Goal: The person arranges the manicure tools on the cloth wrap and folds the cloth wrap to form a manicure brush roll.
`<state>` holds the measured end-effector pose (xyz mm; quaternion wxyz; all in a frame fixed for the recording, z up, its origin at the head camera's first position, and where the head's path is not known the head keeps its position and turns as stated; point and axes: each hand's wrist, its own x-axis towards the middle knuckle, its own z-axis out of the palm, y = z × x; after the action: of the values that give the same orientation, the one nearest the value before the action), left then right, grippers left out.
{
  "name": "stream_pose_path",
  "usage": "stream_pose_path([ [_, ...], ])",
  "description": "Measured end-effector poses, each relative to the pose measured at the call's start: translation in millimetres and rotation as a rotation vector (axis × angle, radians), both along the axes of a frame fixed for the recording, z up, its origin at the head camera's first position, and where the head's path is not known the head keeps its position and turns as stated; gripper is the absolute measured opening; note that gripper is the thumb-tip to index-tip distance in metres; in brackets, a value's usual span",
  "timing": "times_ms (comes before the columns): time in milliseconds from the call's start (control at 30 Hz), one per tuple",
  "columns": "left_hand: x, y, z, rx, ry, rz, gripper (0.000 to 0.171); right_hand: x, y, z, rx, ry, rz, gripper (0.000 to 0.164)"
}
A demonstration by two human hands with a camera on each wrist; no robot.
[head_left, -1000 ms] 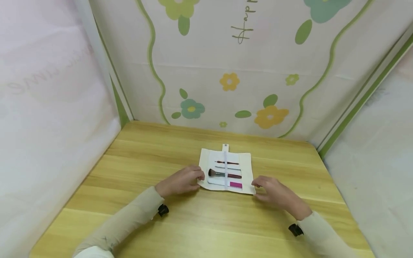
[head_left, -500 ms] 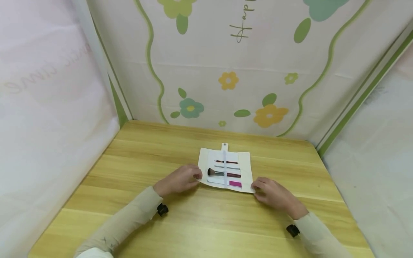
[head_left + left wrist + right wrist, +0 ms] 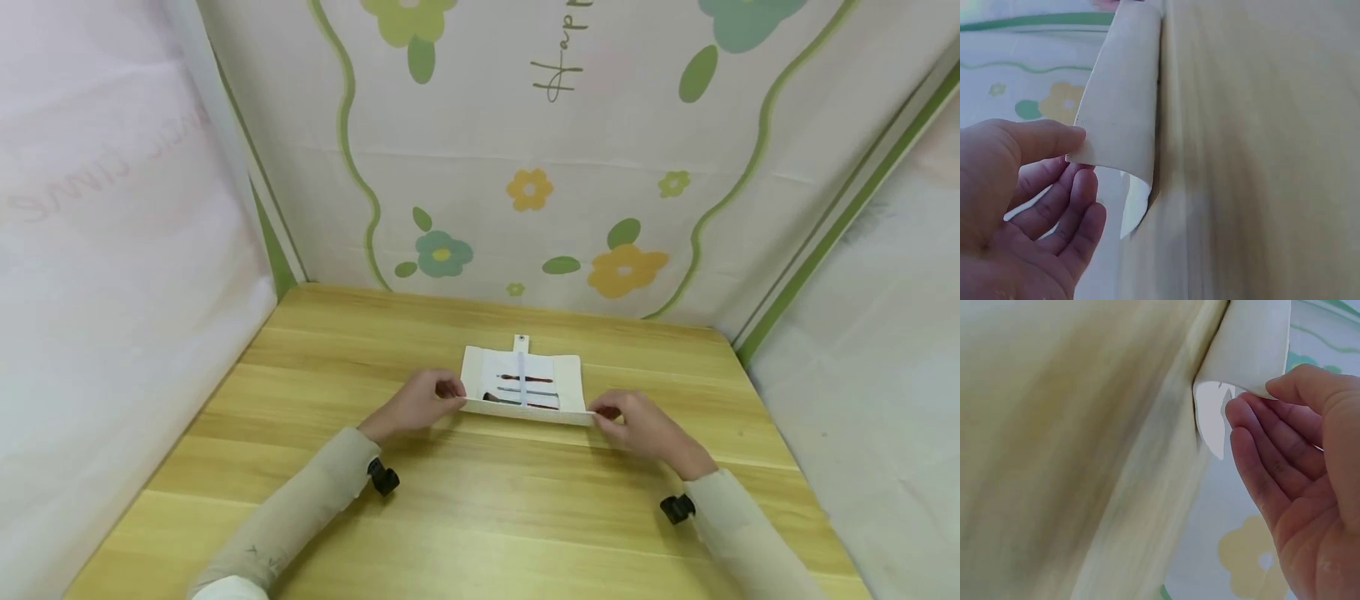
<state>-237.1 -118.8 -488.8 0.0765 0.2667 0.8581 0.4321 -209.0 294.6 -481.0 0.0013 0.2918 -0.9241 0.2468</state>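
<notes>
A cream roll-up brush case (image 3: pixel 568 383) lies open on the table, its near edge lifted and curling up and over. My left hand (image 3: pixel 420 402) pinches the near left corner between thumb and fingers, and my right hand (image 3: pixel 637 423) pinches the near right corner. Under a pale strap (image 3: pixel 521 367) inside sit a thin red-handled tool (image 3: pixel 536 380), a slim grey tool (image 3: pixel 517 391) and a makeup brush (image 3: pixel 491 397), partly covered. The raised edge hides the pink-ended item. In the left wrist view the case (image 3: pixel 1122 94) bends in a curve; the right wrist view shows the same curl.
A snap tab (image 3: pixel 521 342) points away from me at the case's far edge. The wooden table (image 3: pixel 480 517) reaches back to a flower-printed cloth wall (image 3: pixel 450 150), with pale cloth walls at both sides. A black wrist camera (image 3: pixel 383 477) sits on the left sleeve.
Both hands have raised the near edge of the case and moved it away from me. The edge now covers the pink-ended item and part of the makeup brush.
</notes>
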Motion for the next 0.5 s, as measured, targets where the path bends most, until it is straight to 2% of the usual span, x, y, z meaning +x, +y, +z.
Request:
stream_pose_path([
  [300, -19.8, 6, 4.0, 0.057, -0.176, 0.152, 0.007, -33.1, 0, -3.2, -0.025, -0.088, -0.072, 0.014],
  [500, -33.7, 12, 5.2, 0.036, -0.215, 0.199, 0.009, -46.7, 0, -7.8, 0.003, -0.131, -0.106, 0.016],
])
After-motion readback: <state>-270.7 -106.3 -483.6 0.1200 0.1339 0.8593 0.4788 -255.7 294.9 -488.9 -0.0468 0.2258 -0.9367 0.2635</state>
